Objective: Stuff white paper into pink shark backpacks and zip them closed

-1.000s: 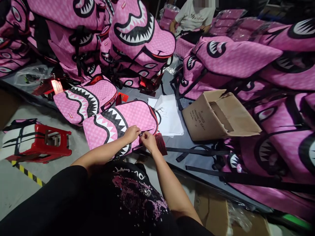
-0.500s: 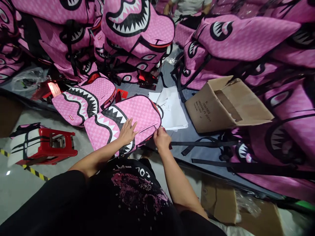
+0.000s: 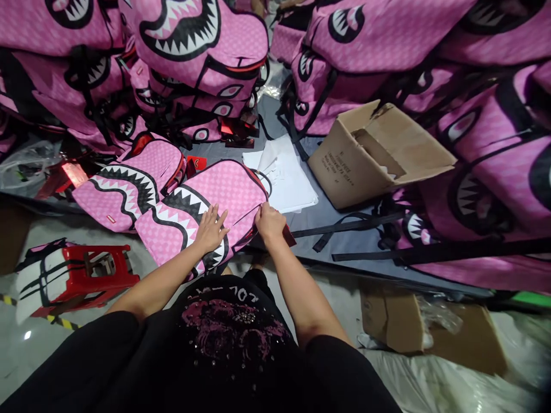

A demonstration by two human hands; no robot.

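In the head view, the pink backpack is lying at the worktop's near edge, its lower part jutting past it; the left hand is resting on its front with fingers spread and released, while the right hand's fingers are clenching its edge. From this backpack, a second backpack is pressing close at ten o'clock, white papers are lying at two o'clock, and an open carton is standing farther out at two to three o'clock. Black straps are trailing at three o'clock, a backpack stack is rising at twelve, and a red stool is lying on its side at eight. The carton is faintly showing "LANSDOWNE, PA", its other lines blurring; the black shirt is bearing "LOV". A red card is lying at twelve o'clock, its print too small to read. The right knuckles are hiding the exact part being gripped, the left forearm is covering some of the toothed print, and the frame is cutting off the outer backpacks.
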